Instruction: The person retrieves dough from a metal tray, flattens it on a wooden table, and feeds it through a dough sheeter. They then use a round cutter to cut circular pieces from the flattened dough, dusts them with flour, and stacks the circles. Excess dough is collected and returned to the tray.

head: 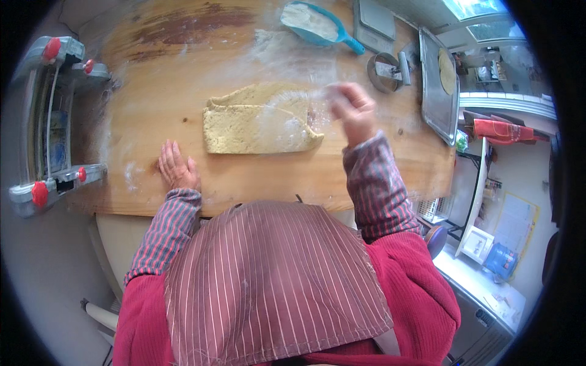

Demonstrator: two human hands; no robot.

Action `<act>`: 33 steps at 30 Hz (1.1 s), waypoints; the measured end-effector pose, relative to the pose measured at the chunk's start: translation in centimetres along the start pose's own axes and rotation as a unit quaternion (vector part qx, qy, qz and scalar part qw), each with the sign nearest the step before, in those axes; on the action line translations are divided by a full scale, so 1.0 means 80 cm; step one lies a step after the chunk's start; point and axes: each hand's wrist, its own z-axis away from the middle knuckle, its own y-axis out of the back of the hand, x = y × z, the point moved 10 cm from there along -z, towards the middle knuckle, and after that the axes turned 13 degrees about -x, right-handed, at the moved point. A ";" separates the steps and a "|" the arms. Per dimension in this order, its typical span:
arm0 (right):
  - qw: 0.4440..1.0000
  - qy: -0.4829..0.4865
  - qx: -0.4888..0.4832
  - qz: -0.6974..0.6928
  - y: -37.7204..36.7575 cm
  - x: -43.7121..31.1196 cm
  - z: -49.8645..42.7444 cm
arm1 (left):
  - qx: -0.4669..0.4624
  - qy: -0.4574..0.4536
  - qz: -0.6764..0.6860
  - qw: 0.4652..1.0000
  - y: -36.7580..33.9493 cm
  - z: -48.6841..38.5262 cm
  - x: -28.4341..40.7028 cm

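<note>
A folded sheet of yellowish dough [247, 130] lies on the floured wooden table [274, 178]. White flour falls in a blurred streak over the dough's right part. My right hand [355, 110], blurred by motion, is above the table at the dough's right, its fingers curled, with flour at the fingertips. My left hand [178, 168] rests flat on the wood, left of the dough and below its near corner, holding nothing. A blue scoop [313, 23] full of flour lies at the far side, beyond the dough.
At the left stands a metal machine with red knobs [40, 193]. Right of the scoop are a scale [375, 23] and a round metal cutter [387, 73]. A metal tray [435, 105] with flat dough rounds [447, 75] sits at the table's right edge.
</note>
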 end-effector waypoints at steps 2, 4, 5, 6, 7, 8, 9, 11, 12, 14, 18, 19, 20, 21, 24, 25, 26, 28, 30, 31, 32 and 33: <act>0.991 -0.023 0.131 0.001 0.038 0.002 0.012 | 0.013 -0.009 0.027 1.000 0.009 -0.005 0.000; 0.984 -0.100 0.049 0.136 0.030 0.032 0.026 | -0.012 -0.018 0.137 0.990 0.011 -0.022 -0.002; 0.976 -0.097 -0.033 0.192 0.013 0.051 0.034 | -0.043 -0.002 0.198 0.979 0.006 -0.030 -0.003; 0.967 -0.104 -0.013 0.232 0.018 0.072 0.047 | -0.030 -0.020 0.218 0.975 0.013 -0.040 0.004; 0.961 -0.123 0.028 0.247 0.029 0.096 0.063 | -0.054 0.003 0.267 0.962 0.007 -0.047 0.005; 0.952 -0.139 0.071 0.261 0.041 0.116 0.076 | -0.090 0.037 0.315 0.944 -0.005 -0.056 0.007; 0.943 -0.148 0.126 0.269 0.058 0.127 0.088 | -0.108 0.049 0.373 0.920 -0.012 -0.068 0.013; 0.932 -0.249 0.157 0.214 0.058 0.177 0.103 | -0.149 0.079 0.356 0.919 -0.027 -0.088 0.027; 0.919 -0.292 0.155 0.215 0.049 0.195 0.105 | -0.177 0.089 0.347 0.917 -0.038 -0.095 0.035; 0.926 -0.284 0.068 0.238 0.013 0.201 0.086 | -0.234 0.088 0.373 0.894 -0.060 -0.109 0.050; 0.924 -0.212 0.102 0.303 -0.003 0.155 0.074 | -0.238 0.054 0.428 0.870 -0.069 -0.128 0.052; 0.925 -0.174 0.106 0.321 -0.007 0.137 0.071 | -0.232 0.058 0.516 0.823 -0.072 -0.127 0.048; 0.920 -0.134 0.118 0.348 -0.009 0.118 0.071 | -0.215 0.045 0.527 0.821 -0.065 -0.129 0.043; 0.936 -0.115 0.089 0.321 -0.018 0.112 0.066 | -0.228 0.064 0.551 0.800 -0.067 -0.127 0.035; 0.957 -0.053 0.028 0.285 -0.037 0.098 0.048 | -0.168 0.096 0.220 0.956 -0.022 -0.134 0.005; 0.953 -0.111 0.030 0.280 -0.034 0.112 0.044 | -0.135 0.051 0.184 0.972 -0.005 -0.138 0.018; 0.953 -0.135 0.033 0.270 -0.032 0.121 0.041 | -0.075 -0.007 0.146 0.986 0.018 -0.140 0.038; 0.947 -0.221 0.028 0.233 -0.029 0.153 0.039 | -0.054 -0.096 0.143 0.984 0.031 -0.135 0.085; 0.938 -0.228 0.028 0.260 -0.026 0.166 0.037 | -0.049 -0.230 0.112 0.966 0.028 -0.113 0.160; 0.930 -0.237 0.035 0.279 -0.021 0.172 0.039 | -0.079 -0.290 0.080 0.950 0.011 -0.100 0.202; 0.928 -0.235 0.029 0.287 -0.023 0.177 0.038 | -0.137 -0.321 0.040 0.936 -0.016 -0.085 0.235; 0.925 -0.228 0.032 0.302 -0.021 0.178 0.038 | -0.151 -0.375 0.025 0.914 -0.031 -0.063 0.268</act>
